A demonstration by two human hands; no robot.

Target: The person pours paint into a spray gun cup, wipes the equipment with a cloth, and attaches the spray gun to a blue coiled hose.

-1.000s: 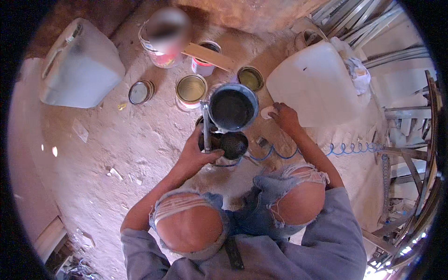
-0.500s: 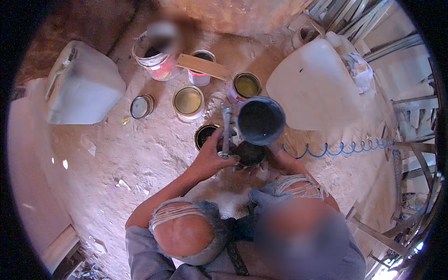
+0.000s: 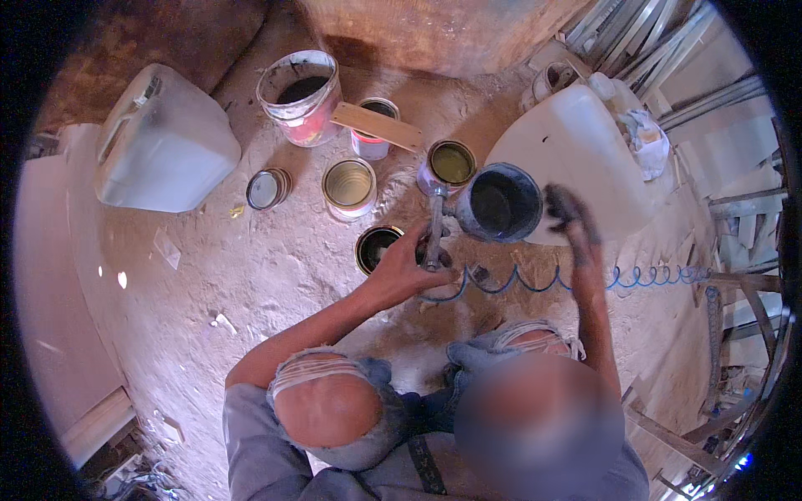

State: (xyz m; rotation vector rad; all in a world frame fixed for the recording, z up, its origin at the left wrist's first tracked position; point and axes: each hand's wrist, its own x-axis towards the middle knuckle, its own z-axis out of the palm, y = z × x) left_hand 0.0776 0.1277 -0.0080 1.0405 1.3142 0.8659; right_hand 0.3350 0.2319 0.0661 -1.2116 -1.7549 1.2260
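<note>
My left hand [image 3: 408,269] is wrapped round a metal spray gun [image 3: 435,230]. The gun's grey-blue cup [image 3: 506,204] has its top uncovered, and its inside is dark. To the right of the cup is my right hand [image 3: 576,224], raised and smeared by motion. Its fingers look dark, and I cannot make out whether anything is in them. A can of dark liquid [image 3: 378,249] stands beside my left hand, partly covered by it. Just beyond the cup is another can, with yellowish-green contents [image 3: 452,164].
A blue coiled hose [image 3: 535,288] runs rightward from under the gun. Farther off stand a pale-filled can [image 3: 349,185], a small closed can [image 3: 267,189], a stained bucket [image 3: 301,104] and a can under a wooden strip [image 3: 378,126]. White jugs [image 3: 171,146] [image 3: 576,159] flank them.
My right hand has moved from beneath the cup out to its right, and the dark round thing below the cup no longer shows there. The gun and cup have shifted slightly right.
</note>
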